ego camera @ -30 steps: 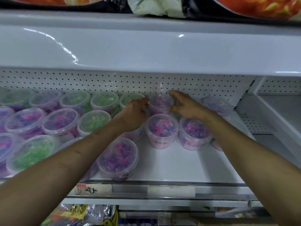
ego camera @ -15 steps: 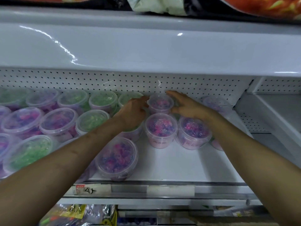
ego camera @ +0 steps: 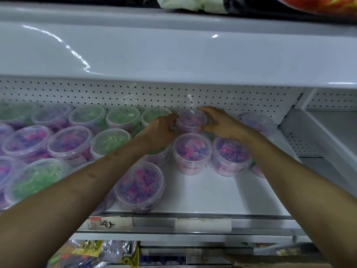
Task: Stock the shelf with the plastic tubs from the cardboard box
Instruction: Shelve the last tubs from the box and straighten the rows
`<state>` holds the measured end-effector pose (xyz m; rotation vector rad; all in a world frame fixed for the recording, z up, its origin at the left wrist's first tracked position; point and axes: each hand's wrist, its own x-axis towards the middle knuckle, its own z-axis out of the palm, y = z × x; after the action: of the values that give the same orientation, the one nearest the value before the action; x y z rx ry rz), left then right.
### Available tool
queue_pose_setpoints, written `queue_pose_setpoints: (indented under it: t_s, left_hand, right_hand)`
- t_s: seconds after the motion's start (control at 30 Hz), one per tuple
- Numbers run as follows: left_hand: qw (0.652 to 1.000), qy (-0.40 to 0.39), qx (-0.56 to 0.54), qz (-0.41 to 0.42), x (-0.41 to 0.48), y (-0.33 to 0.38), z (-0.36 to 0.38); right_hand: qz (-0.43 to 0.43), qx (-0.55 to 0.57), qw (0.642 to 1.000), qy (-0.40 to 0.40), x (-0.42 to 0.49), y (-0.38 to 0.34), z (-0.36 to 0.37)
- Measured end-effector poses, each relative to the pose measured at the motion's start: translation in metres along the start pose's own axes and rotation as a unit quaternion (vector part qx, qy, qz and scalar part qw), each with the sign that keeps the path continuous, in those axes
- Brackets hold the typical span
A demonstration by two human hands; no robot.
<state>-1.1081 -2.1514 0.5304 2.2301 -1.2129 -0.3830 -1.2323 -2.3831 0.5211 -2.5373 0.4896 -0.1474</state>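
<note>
A clear plastic tub of pink and purple beads [ego camera: 190, 120] stands in the back row of the white shelf [ego camera: 212, 192], against the perforated back panel. My left hand [ego camera: 161, 132] holds its left side with thumb and fingertips. My right hand [ego camera: 222, 122] curves round its right side, index finger over the back rim and thumb in front. Two more pink tubs [ego camera: 191, 151] [ego camera: 230, 154] stand just in front of it. Another pink tub [ego camera: 140, 187] sits near the shelf's front edge, under my left forearm. The cardboard box is out of view.
Rows of green tubs [ego camera: 111, 141] and purple tubs [ego camera: 70, 143] fill the left half of the shelf. One tub [ego camera: 257, 122] stands at the back right. A glossy white upper shelf [ego camera: 173, 55] overhangs. A price-tag rail [ego camera: 154, 223] runs along the front, with packaged goods below.
Both hands stay on the back-row pink tub and have edged slightly toward the back panel with it. The other tubs have not moved.
</note>
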Motion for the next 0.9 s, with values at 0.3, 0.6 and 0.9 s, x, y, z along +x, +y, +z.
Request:
queue_pose_setpoints:
  t_s: [0.3, 0.6, 0.9]
  left_hand:
    - [1.0, -0.004, 0.022, 0.002, 0.004, -0.009, -0.001]
    - [1.0, 0.011, 0.028, -0.004, 0.001, -0.016, -0.037]
    - [0.995, 0.058, 0.074, -0.043, -0.021, -0.074, -0.1]
  right_hand:
    - [-0.018, -0.032, 0.999, 0.01, -0.004, -0.003, -0.001]
    - [-0.019, -0.042, 0.999, -0.001, -0.005, -0.013, -0.001]
    - [-0.036, -0.039, 0.998, 0.018, 0.006, -0.049, 0.004]
